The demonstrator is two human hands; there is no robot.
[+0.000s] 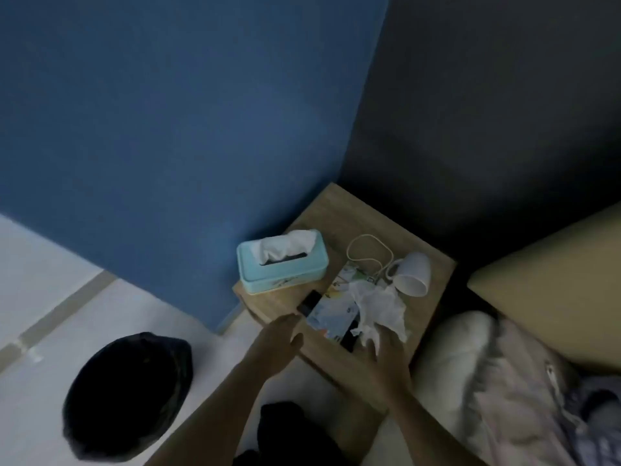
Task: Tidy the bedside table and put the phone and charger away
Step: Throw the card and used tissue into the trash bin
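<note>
Phone, black flat slab (306, 303), lies part under a colourful booklet (332, 311) on the light wooden bedside table (336, 210). My left hand (280, 336) is beside it, fingers straight and released. My right hand (386, 353) touches crumpled white tissue (379, 307); I cannot tell its grip. White looped charger cable (369, 250) is behind; blue wall (168, 129) at the corner.

On the small wooden table (336, 216), the left hand (279, 338) is spread by a picture book (331, 314). The right hand (386, 356) touches a crumpled tissue (379, 307). A white cup (413, 274) lies tipped beside a looped cord (367, 235).
</note>
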